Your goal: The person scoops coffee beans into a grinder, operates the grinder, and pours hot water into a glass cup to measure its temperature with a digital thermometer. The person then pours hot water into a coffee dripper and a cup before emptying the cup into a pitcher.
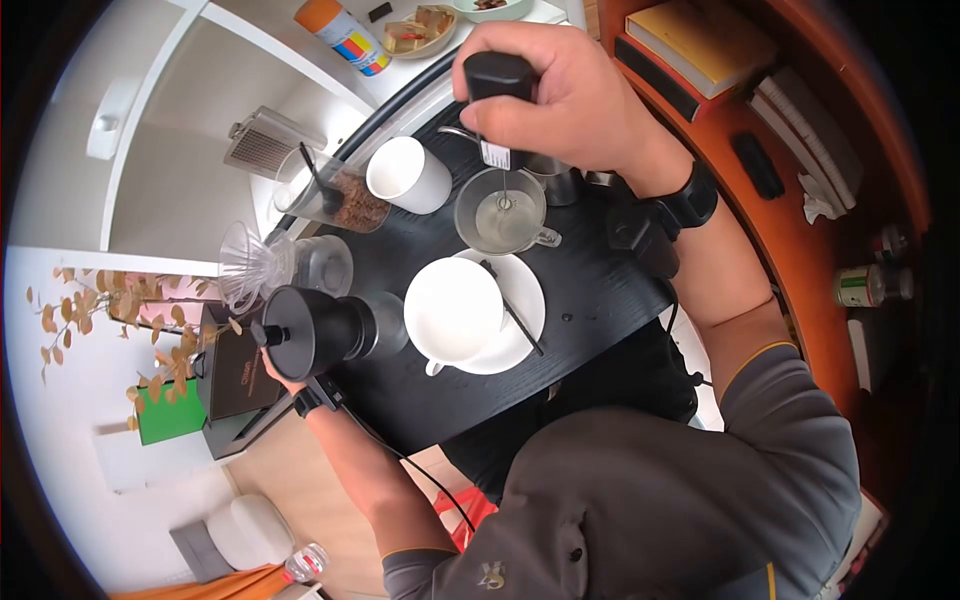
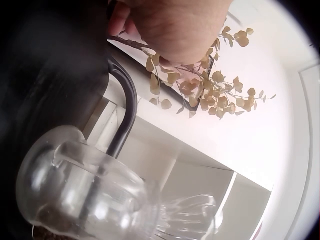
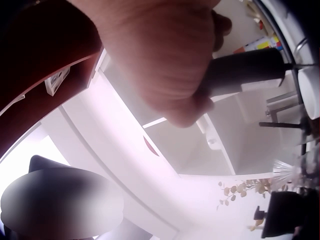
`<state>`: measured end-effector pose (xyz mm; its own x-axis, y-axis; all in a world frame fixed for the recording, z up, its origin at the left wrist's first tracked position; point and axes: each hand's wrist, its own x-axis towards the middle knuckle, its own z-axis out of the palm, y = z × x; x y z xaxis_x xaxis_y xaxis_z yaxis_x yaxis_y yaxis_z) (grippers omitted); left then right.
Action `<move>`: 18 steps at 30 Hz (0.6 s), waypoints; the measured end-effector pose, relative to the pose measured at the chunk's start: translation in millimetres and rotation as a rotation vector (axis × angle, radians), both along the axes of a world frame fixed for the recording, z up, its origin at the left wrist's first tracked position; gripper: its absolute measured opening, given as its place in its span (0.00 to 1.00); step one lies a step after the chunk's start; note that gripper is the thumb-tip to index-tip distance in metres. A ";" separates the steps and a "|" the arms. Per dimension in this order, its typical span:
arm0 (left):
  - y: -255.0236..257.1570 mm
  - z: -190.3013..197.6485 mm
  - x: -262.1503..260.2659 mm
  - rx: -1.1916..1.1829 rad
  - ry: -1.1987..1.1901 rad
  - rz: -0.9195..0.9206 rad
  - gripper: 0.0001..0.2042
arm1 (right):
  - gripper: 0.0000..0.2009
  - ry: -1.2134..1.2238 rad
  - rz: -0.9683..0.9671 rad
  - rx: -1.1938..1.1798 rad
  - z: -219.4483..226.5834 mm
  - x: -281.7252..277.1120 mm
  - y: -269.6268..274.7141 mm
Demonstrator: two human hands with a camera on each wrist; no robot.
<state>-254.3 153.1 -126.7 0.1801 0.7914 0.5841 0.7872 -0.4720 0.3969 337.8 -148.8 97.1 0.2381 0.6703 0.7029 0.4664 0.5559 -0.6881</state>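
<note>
In the head view my right hand (image 1: 560, 95) grips the black handle of a handheld milk frother (image 1: 500, 80). The frother's thin shaft points down, its whisk coil inside a clear glass cup (image 1: 480, 225) that holds pale liquid. My left hand (image 2: 175, 30) is at the table's left side, close by a black lidded canister (image 1: 305, 335) that covers most of it in the head view. I cannot tell what its fingers hold. A large white cup (image 1: 452, 310) stands on a white saucer (image 1: 525, 290), with a slim black stirrer (image 1: 515, 315) beside it.
Behind stand a white mug (image 1: 408, 178), a container of brown pieces (image 1: 355, 203), and a glass vessel (image 1: 325, 265) with a ribbed dripper (image 1: 250, 262). A metal pitcher (image 1: 560, 185) is right of the glass cup. An orange shelf (image 1: 740, 210) borders the black table (image 1: 590, 310).
</note>
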 end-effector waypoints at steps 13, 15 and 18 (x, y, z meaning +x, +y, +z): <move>3.0 -4.7 -5.3 -0.162 -0.049 -0.048 0.20 | 0.17 -0.193 0.141 -0.231 -29.1 -18.5 2.7; 3.2 -6.5 -2.7 -0.171 -0.072 -0.048 0.21 | 0.16 -0.087 0.027 -0.172 -23.7 -20.1 -0.1; 3.0 -4.3 2.6 -0.178 -0.087 -0.046 0.21 | 0.14 -0.025 0.036 -0.093 -23.4 -18.0 2.4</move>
<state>-251.7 156.1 -131.0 0.1734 0.8755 0.4510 0.7254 -0.4233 0.5428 319.8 -146.4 73.8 0.1954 0.7407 0.6427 0.4649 0.5071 -0.7257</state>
